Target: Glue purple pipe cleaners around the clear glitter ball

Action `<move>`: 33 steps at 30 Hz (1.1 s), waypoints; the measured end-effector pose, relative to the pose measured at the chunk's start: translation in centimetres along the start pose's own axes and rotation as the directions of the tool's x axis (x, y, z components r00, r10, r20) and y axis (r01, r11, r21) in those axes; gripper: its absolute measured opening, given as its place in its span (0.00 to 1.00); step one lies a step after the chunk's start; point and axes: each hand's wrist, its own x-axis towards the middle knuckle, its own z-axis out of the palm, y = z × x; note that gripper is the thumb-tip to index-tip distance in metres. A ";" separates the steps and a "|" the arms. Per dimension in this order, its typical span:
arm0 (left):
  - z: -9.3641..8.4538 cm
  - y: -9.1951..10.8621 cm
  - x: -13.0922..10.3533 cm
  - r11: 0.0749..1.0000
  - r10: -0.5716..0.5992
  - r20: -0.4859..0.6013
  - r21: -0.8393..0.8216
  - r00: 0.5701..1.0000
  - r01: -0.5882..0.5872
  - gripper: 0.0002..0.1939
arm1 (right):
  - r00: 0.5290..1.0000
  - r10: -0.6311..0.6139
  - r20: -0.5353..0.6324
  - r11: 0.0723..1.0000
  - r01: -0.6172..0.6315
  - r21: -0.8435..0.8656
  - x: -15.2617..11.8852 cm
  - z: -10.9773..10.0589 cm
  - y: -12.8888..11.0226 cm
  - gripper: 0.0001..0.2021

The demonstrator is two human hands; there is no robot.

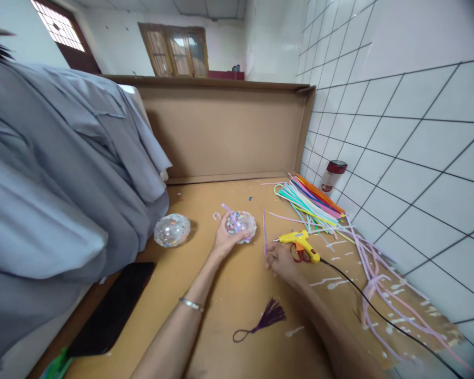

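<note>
My left hand [224, 239] is closed around the side of a clear, faceted plastic bowl-like piece [248, 221] with coloured specks. A lilac pipe cleaner [229, 213] lies across that piece and sticks out above my fingers. My right hand [281, 261] pinches the lower end of another thin purple pipe cleaner [264, 226], just left of the glue gun. The yellow glue gun [303, 243] lies beyond my right hand, its nozzle towards the left, with red-handled scissors [296, 255] partly hidden under it. A second clear faceted piece [172, 230] sits to the left.
A purple tassel [269, 314] lies near the front. Multicoloured pipe cleaners [310, 202] are heaped at the right, by a red-lidded jar [333, 176]. The gun's black cord [363, 290] crosses loose lilac strands [373, 287]. A black phone-like slab [114, 308] and grey cloth [71, 173] are left.
</note>
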 end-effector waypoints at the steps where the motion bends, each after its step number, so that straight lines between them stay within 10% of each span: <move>1: 0.2 0.1 -0.2 1.000 -0.001 0.015 0.001 1.000 0.001 0.47 | 1.000 0.009 0.014 1.000 -0.009 -0.009 0.1 -0.2 0.0 0.09; 13: 1.1 -1.5 -1.2 0.999 0.050 0.058 0.017 0.997 -0.051 0.46 | 0.969 0.119 0.216 0.988 -0.137 0.073 -4.6 -1.1 0.6 0.06; 20: 2.1 -1.2 -1.0 0.957 0.193 0.088 0.205 0.977 -0.207 0.42 | 0.968 0.137 0.211 0.948 -0.190 0.257 -8.8 -1.5 0.2 0.20; 33: 2.2 -1.5 -0.6 0.981 0.152 0.064 0.113 0.986 -0.158 0.43 | 0.908 0.371 0.195 0.846 -0.417 0.332 -15.4 0.4 1.3 0.35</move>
